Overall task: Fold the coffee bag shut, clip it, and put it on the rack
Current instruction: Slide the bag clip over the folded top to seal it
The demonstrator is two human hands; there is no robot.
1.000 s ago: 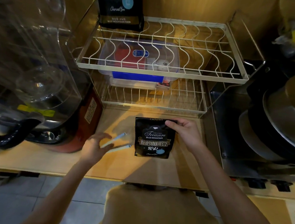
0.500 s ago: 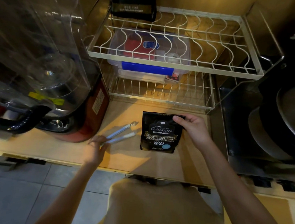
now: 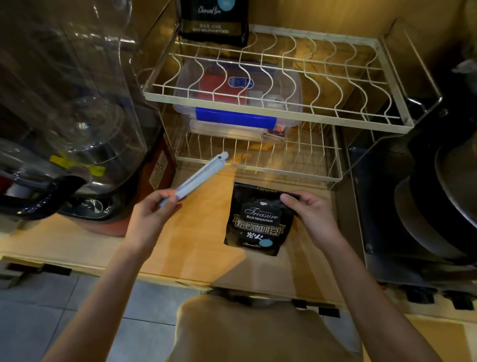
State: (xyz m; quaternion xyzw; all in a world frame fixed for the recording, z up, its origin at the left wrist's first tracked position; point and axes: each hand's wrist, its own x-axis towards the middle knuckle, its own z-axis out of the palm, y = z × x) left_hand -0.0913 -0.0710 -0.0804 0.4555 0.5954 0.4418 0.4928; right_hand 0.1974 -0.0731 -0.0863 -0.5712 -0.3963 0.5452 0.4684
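A long pale-blue sealing clip [image 3: 194, 178] is pinched at its near end by the left hand [image 3: 154, 214] and is held raised above the wooden counter [image 3: 198, 243], its far tip angled toward the rack. To the right, a black coffee bag [image 3: 258, 219] is kept lying on the counter, label up, its folded top edge gripped at the right corner between the thumb and fingers of the right hand [image 3: 311, 215]. Just behind the bag, a two-tier wire rack [image 3: 266, 108] is seen; a clear plastic box with a blue latch [image 3: 235, 117] is stored on its lower tier, and a second black coffee bag [image 3: 214, 7] is stood upright at the upper tier's far left corner.
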